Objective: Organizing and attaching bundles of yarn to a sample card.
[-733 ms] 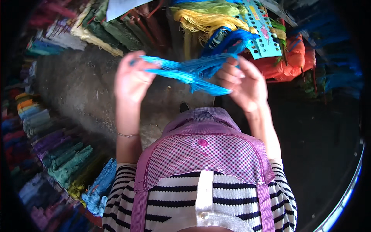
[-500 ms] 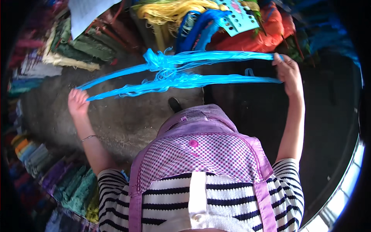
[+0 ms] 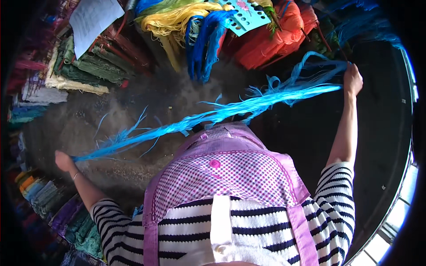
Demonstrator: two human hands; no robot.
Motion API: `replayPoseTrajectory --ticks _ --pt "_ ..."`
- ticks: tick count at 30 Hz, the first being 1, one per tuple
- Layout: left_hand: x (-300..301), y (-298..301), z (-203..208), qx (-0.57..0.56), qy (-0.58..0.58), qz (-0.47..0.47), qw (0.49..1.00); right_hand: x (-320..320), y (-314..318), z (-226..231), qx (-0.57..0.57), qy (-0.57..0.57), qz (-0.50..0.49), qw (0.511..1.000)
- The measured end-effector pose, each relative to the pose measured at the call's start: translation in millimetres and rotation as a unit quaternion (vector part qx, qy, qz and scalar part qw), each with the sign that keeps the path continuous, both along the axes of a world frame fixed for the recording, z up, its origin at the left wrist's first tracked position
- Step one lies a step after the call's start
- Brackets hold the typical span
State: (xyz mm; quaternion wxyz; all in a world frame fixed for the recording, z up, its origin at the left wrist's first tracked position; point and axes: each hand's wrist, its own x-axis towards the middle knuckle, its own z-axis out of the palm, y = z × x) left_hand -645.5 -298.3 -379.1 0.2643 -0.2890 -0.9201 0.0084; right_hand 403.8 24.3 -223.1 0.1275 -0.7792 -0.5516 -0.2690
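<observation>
Blue skein [image 3: 222, 113], stretched slantwise, left hand [image 3: 65, 161] clenching one end, right hand [image 3: 353, 80] clenching the other

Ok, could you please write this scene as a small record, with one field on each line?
Left hand: fingers closed on one end of the bright blue thread
Right hand: fingers closed on the other end
Thread state: stretched between the hands, slanting up to the right, loose strands sticking out
Clothing: purple checked apron over striped top
Beyond the hands: yellow thread, orange-red bundle, pale blue card with holes
Upper left: white paper sheet
</observation>
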Motion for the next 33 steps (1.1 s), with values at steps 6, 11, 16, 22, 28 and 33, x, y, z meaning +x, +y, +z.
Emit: replayPoseTrajectory --ticks 6,11,16,22,28,33 --pt "-3 -10 94 0.137 -0.051 -0.013 0.989 52 5 15 -0.027 -0.007 -0.067 0.997" --pt "207 109 70 0.079 -0.789 -0.072 0.604 -54 -46 2 -0.329 0.001 -0.011 0.944" --pt "460 170 118 -0.148 -0.886 -0.288 0.331 -201 -90 33 -0.267 0.426 0.411 0.761" --pt "594 232 230 -0.299 -0.847 -0.426 0.108 -234 -118 56 -0.334 0.59 0.494 0.545" --pt "687 262 259 -0.495 -0.641 -0.571 0.138 -148 -126 61 -0.314 0.714 0.455 0.429" --pt "776 268 289 -0.118 -0.783 -0.609 0.051 -108 -140 61 -0.315 0.794 0.458 0.245"
